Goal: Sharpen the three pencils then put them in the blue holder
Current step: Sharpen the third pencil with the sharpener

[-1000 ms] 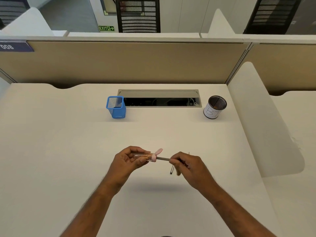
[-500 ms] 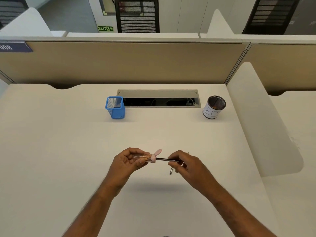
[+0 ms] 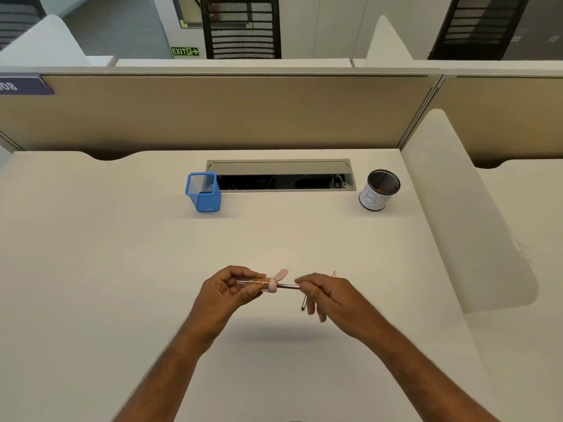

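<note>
My left hand [image 3: 227, 287] grips a clear tube sharpener [image 3: 259, 283] with a pink cap, its lid flipped up, shavings inside. A dark pencil [image 3: 288, 287] sticks into the cap from the right, and my right hand [image 3: 329, 295] pinches it between thumb and fingers. Both hands hover above the desk's middle. Under my right hand lies another pencil [image 3: 303, 303], mostly hidden, with a thin tip showing past the knuckles. The blue mesh holder [image 3: 203, 193] stands at the back left, empty as far as I can see.
A round black mesh cup [image 3: 379, 190] with a white paper label stands at the back right. Between the two holders an open cable tray [image 3: 280, 175] is sunk into the desk. Beige partition panels close the back, and a white divider [image 3: 463, 214] bounds the right side.
My right hand has shifted along the pencil and its fingers have turned, while the left hand keeps the sharpener in the same place.
</note>
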### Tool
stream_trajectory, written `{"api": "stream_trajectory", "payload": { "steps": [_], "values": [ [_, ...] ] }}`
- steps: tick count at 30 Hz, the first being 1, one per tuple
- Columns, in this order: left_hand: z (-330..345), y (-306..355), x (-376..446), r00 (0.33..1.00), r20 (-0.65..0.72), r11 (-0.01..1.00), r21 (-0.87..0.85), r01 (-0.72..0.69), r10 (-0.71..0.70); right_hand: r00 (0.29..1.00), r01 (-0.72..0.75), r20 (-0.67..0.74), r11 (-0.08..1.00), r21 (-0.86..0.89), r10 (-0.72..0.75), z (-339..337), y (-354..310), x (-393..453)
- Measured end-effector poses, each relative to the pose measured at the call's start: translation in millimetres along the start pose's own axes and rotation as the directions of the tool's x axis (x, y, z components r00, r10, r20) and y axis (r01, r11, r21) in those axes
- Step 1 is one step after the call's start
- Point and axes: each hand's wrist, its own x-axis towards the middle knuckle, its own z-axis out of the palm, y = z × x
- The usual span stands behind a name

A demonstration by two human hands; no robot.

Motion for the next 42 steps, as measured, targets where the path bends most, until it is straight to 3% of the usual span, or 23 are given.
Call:
{"api": "stream_trajectory", "payload": {
  "steps": [3, 8, 14, 18, 28, 33, 36, 42],
  "values": [
    [-1, -2, 0, 1.0, -0.016, 1.0, -0.015, -0.002, 0.002, 0.995, 0.057, -0.068, 0.989, -0.138, -0.067, 1, 3, -3],
    [1, -1, -1, 1.0, -0.012, 1.0, -0.01, -0.005, 0.004, 0.976, 0.128, -0.153, 0.978, -0.167, -0.154, 6, 2, -1],
    [-8, 3, 1, 0.999, 0.04, 0.995, 0.098, -0.009, 0.005, 1.0, 0.022, 0.013, 0.999, 0.042, -0.022, 6, 2, 5],
    [-17, 5, 2, 0.997, 0.076, 0.991, 0.131, -0.035, 0.025, 0.982, -0.14, 0.158, 0.96, 0.242, 0.103, 2, 11, 7],
    [-33, -6, -1, 0.992, -0.119, 0.999, -0.023, -0.035, 0.032, 0.98, -0.157, 0.157, 0.952, 0.262, 0.119, 15, 34, -5],
    [-34, -15, -2, 0.99, -0.139, 1.0, -0.011, -0.009, 0.007, 0.984, -0.172, 0.064, 0.978, 0.115, 0.166, 42, 45, 9],
    [-34, -19, -2, 0.99, -0.142, 1.0, -0.019, 0.002, -0.005, 0.977, -0.21, -0.055, 0.975, -0.069, 0.207, 56, 50, 23],
    [-31, -24, -1, 0.991, -0.131, 0.999, -0.024, 0.022, -0.024, 0.966, -0.242, -0.215, 0.809, -0.535, 0.147, 75, 57, 58]
  ]
}}
